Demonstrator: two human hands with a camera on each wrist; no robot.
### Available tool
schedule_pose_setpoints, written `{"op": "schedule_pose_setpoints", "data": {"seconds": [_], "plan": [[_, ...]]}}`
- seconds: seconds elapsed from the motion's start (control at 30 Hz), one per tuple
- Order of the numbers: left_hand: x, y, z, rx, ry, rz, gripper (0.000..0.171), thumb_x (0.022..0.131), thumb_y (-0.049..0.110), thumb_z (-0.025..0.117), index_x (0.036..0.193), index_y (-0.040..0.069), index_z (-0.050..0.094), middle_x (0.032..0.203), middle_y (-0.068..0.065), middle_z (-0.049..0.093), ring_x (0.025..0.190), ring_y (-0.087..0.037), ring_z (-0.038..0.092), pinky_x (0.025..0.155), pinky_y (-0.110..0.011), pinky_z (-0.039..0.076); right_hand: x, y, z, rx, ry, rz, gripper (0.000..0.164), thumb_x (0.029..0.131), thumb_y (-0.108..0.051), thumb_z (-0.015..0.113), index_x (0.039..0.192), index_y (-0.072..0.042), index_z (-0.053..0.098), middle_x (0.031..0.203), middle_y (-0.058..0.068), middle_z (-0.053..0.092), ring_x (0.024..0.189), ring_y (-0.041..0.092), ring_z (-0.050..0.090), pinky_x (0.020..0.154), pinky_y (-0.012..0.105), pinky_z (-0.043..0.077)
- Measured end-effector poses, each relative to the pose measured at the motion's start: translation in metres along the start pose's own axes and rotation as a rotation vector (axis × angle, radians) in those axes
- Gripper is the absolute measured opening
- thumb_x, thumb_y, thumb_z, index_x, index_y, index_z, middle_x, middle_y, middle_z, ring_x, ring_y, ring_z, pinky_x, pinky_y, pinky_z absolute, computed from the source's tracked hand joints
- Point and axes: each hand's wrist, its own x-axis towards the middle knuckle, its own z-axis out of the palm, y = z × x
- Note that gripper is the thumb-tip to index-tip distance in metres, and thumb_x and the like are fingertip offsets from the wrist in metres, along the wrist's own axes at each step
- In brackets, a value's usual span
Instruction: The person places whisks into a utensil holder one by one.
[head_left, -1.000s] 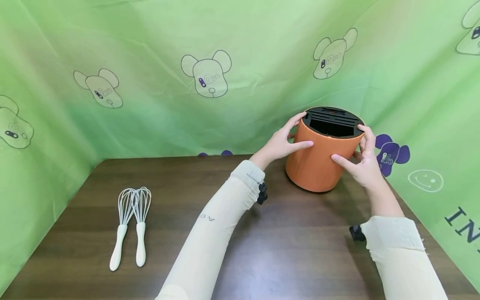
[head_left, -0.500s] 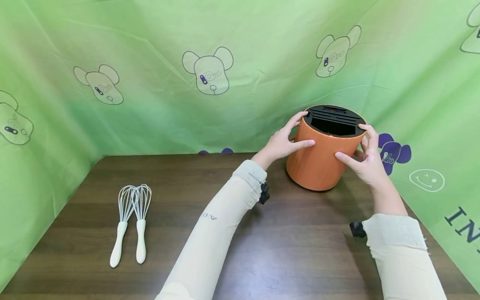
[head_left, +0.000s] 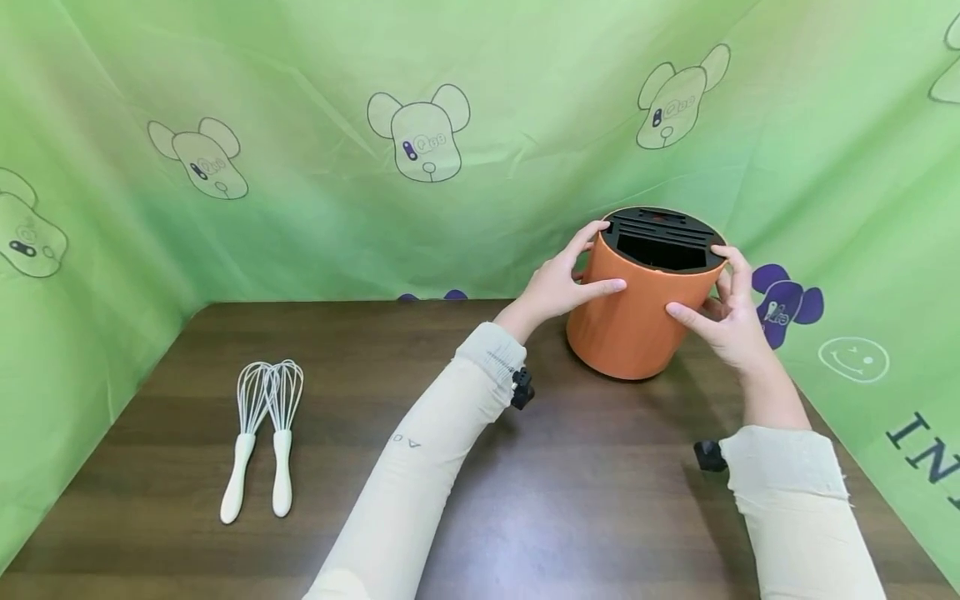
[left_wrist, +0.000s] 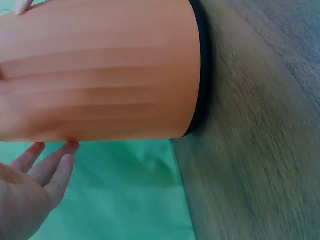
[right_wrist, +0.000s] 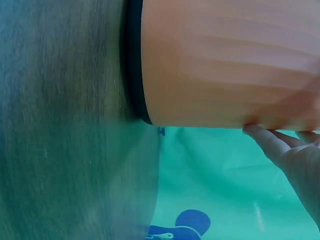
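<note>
An orange, round knife block (head_left: 637,325) with a black slotted top stands upright at the back right of the table. My left hand (head_left: 558,283) grips its left side near the rim, with the thumb across the front. On the opposite side my right hand (head_left: 731,321) holds it, its thumb on the front wall and a fingertip at the rim. The left wrist view shows the orange wall and black base, with left fingers (left_wrist: 60,175) against the side. In the right wrist view, right fingers (right_wrist: 267,142) touch the wall. Other fingers are hidden behind the block.
Two white whisks (head_left: 238,475) (head_left: 282,471) lie at the left of the brown wooden table (head_left: 420,358), their wire heads overlapping. A green printed cloth (head_left: 315,225) hangs behind the table and along both sides, close behind the knife block.
The knife block has shifted slightly left and a little toward me, with both hands staying on it. The head view has tilted slightly downward. The whisks have not moved on the table.
</note>
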Motion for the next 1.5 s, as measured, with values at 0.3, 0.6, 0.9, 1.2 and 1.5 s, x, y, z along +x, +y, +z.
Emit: {"op": "schedule_pose_setpoints", "data": {"seconds": [0.3, 0.6, 0.9, 1.2, 1.5], "plan": [[-0.011, -0.002, -0.005, 0.003, 0.027, 0.011, 0.083, 0.085, 0.047, 0.075, 0.151, 0.051, 0.024, 0.154, 0.022, 0.036, 0.14, 0.005, 0.037, 0.106, -0.024, 0.047, 0.0, 0.002, 0.008, -0.023, -0.001, -0.028, 0.085, 0.085, 0.021, 0.058, 0.15, -0.023, 0.025, 0.155, 0.006, 0.038, 0.112, 0.011, 0.055, 0.09, 0.013, 0.049], [-0.023, -0.005, -0.009, 0.029, 0.031, -0.006, 0.083, 0.085, 0.05, 0.074, 0.148, 0.056, 0.021, 0.155, 0.014, 0.038, 0.139, -0.001, 0.042, 0.106, -0.028, 0.048, -0.004, 0.004, 0.015, -0.053, -0.031, -0.006, 0.088, 0.086, 0.018, 0.06, 0.152, -0.026, 0.022, 0.158, 0.003, 0.032, 0.118, 0.013, 0.05, 0.092, 0.011, 0.046], [-0.036, -0.005, -0.017, 0.004, 0.066, 0.021, 0.083, 0.085, 0.047, 0.076, 0.149, 0.052, 0.024, 0.154, 0.016, 0.038, 0.141, 0.002, 0.039, 0.106, -0.027, 0.048, -0.004, 0.002, 0.026, -0.129, -0.03, -0.028, 0.089, 0.085, 0.018, 0.061, 0.152, -0.024, 0.022, 0.158, 0.003, 0.033, 0.136, 0.012, 0.038, 0.106, 0.019, 0.035], [-0.048, -0.009, -0.026, 0.009, 0.122, 0.042, 0.08, 0.084, 0.046, 0.077, 0.148, 0.051, 0.027, 0.153, 0.014, 0.041, 0.139, 0.0, 0.04, 0.106, -0.032, 0.049, -0.001, 0.0, 0.041, -0.193, -0.033, -0.038, 0.091, 0.083, 0.017, 0.064, 0.153, -0.024, 0.022, 0.157, 0.003, 0.035, 0.141, 0.009, 0.034, 0.111, 0.028, 0.031], [-0.066, -0.01, -0.035, 0.04, 0.142, 0.022, 0.08, 0.083, 0.051, 0.076, 0.146, 0.055, 0.026, 0.151, 0.006, 0.045, 0.131, -0.011, 0.055, 0.104, -0.036, 0.051, -0.004, -0.001, 0.055, -0.231, -0.056, -0.023, 0.092, 0.084, 0.015, 0.066, 0.153, -0.026, 0.021, 0.157, 0.002, 0.035, 0.141, 0.007, 0.034, 0.111, 0.028, 0.03]]}}
